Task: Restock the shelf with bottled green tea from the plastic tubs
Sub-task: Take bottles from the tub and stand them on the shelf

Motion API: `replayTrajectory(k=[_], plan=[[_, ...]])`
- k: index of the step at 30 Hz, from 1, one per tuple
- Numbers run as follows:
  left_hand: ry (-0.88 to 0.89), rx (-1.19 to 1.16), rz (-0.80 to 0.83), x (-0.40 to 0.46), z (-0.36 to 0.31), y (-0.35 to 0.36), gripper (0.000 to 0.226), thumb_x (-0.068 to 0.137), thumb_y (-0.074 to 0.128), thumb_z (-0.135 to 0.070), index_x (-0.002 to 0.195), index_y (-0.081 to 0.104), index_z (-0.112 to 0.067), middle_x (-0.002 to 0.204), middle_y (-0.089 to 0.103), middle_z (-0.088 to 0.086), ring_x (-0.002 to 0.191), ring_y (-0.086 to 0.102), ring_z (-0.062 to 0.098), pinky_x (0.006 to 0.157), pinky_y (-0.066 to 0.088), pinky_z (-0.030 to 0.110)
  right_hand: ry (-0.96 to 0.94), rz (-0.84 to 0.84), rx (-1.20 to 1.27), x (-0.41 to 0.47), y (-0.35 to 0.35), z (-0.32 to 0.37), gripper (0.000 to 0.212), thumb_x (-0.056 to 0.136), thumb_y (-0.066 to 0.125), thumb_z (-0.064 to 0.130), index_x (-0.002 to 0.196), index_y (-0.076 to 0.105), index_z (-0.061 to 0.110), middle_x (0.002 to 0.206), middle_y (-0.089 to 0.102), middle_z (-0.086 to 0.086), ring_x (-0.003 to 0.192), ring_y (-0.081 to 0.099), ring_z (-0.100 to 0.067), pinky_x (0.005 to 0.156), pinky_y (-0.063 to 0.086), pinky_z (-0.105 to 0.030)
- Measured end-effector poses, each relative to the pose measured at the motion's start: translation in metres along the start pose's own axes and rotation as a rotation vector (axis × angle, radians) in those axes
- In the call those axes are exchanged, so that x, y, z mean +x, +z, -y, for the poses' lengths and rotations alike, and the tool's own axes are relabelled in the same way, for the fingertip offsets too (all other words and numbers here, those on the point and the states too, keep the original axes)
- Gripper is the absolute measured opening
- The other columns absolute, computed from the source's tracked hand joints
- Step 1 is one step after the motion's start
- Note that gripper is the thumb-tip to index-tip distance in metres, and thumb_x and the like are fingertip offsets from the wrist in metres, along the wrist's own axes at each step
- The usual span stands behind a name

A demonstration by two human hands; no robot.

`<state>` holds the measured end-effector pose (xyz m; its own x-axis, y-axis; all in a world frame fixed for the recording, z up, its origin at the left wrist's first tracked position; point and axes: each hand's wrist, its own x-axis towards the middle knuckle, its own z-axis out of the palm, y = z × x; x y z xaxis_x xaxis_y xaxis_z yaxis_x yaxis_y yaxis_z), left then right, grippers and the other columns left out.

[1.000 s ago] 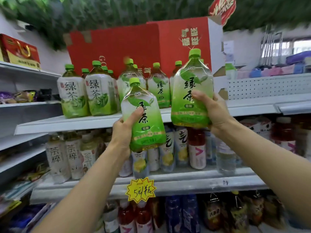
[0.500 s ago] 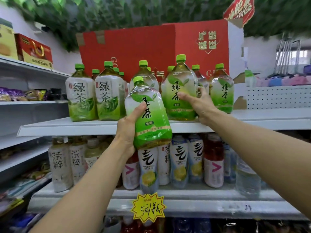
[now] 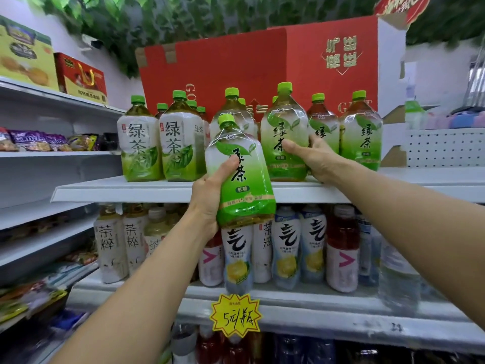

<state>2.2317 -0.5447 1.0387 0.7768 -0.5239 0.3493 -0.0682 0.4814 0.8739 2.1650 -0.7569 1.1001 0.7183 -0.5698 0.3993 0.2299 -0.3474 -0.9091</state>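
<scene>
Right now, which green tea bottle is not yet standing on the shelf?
The bottle gripped by the left hand: it hangs in front of the shelf edge, its base below the board. The others stand on it.

The right hand (image 3: 313, 160) has set its green tea bottle (image 3: 284, 137) down on the shelf (image 3: 131, 191)

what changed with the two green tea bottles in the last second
The right hand carried its green tea bottle down from in front of the shelf and stood it there, fingers still round it. The left hand still holds the other bottle up before the shelf edge. The shelved bottles have not moved.
</scene>
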Motion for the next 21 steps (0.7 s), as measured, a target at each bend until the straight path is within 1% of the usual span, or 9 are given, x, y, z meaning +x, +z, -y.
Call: replayTrajectory(k=[2,4,7,10,12,14,17,19,21], plan=[[0.011,0.004,-0.029,-0.003,0.000,0.003,0.061,0.070,0.082,-0.039,0.119,0.070,-0.005,0.106,0.076,0.016,0.100,0.073,0.036,0.092,0.057,0.053,-0.079,-0.203,-0.165,-0.018,0.009,0.001,0.108,0.074,0.081,0.049,0.154,0.017,0.013,0.156,0.032,-0.012,0.141,0.035,-0.029,0.116,0.030,-0.051],[0.061,0.007,-0.057,-0.006,0.004,0.005,0.060,0.071,0.084,-0.036,0.119,0.069,-0.004,0.106,0.076,0.016,0.099,0.073,0.037,0.091,0.057,0.055,-0.228,-0.293,-0.197,-0.053,0.022,0.008,0.103,0.080,0.073,0.053,0.155,0.012,0.018,0.159,0.024,-0.007,0.145,0.026,-0.026,0.118,0.026,-0.049],[0.192,-0.019,-0.051,-0.021,0.014,0.012,0.050,0.073,0.080,-0.033,0.113,0.070,-0.006,0.104,0.076,0.017,0.094,0.073,0.037,0.084,0.060,0.052,-0.207,0.067,-0.165,-0.117,0.034,0.011,0.111,0.064,0.069,0.069,0.153,0.022,0.021,0.148,0.042,-0.003,0.130,0.047,-0.018,0.106,0.044,-0.040],[0.309,0.054,0.018,-0.035,0.014,0.035,0.059,0.069,0.080,-0.040,0.115,0.068,-0.005,0.102,0.076,0.017,0.090,0.074,0.037,0.072,0.062,0.045,-0.126,0.326,-0.069,-0.135,0.019,0.004,0.075,0.071,0.084,0.045,0.133,0.051,0.017,0.118,0.070,-0.001,0.101,0.071,-0.012,0.085,0.057,-0.033],[0.365,0.143,0.073,-0.038,0.008,0.058,0.079,0.060,0.085,-0.057,0.119,0.065,-0.008,0.102,0.076,0.013,0.089,0.075,0.031,0.072,0.063,0.042,-0.156,0.267,-0.001,-0.130,0.001,0.005,0.075,0.064,0.089,0.041,0.127,0.057,0.015,0.111,0.074,-0.005,0.100,0.072,-0.021,0.089,0.057,-0.043],[0.366,0.240,0.131,-0.034,-0.002,0.080,0.092,0.063,0.067,-0.080,0.128,0.062,-0.015,0.109,0.075,0.007,0.095,0.075,0.023,0.081,0.061,0.042,-0.189,0.163,0.062,-0.127,-0.018,0.008,0.084,0.057,0.093,0.043,0.127,0.056,0.015,0.110,0.074,-0.005,0.100,0.072,-0.023,0.089,0.057,-0.047],[0.514,0.434,0.104,-0.016,-0.008,0.106,0.079,0.087,0.036,-0.076,0.145,0.046,-0.024,0.130,0.060,-0.009,0.115,0.059,0.002,0.098,0.046,0.026,-0.252,0.020,0.128,-0.123,-0.046,0.008,0.084,0.056,0.093,0.038,0.127,0.054,0.016,0.111,0.073,-0.005,0.100,0.072,-0.022,0.085,0.059,-0.048],[0.656,0.666,-0.037,0.003,-0.003,0.112,0.074,0.094,0.045,-0.067,0.153,0.033,-0.024,0.144,0.041,-0.004,0.132,0.040,0.009,0.108,0.032,0.027,-0.283,-0.075,0.139,-0.117,-0.065,0.008,0.085,0.056,0.093,0.039,0.128,0.053,0.018,0.113,0.072,-0.004,0.103,0.071,-0.021,0.085,0.059,-0.047],[0.720,0.870,-0.134,0.020,0.009,0.112,0.086,0.090,0.061,-0.060,0.156,0.022,-0.021,0.153,0.027,0.005,0.140,0.027,0.019,0.113,0.024,0.033,-0.287,-0.161,0.164,-0.107,-0.082,0.009,0.088,0.055,0.092,0.039,0.130,0.051,0.017,0.114,0.072,-0.003,0.103,0.070,-0.020,0.086,0.059,-0.047]])
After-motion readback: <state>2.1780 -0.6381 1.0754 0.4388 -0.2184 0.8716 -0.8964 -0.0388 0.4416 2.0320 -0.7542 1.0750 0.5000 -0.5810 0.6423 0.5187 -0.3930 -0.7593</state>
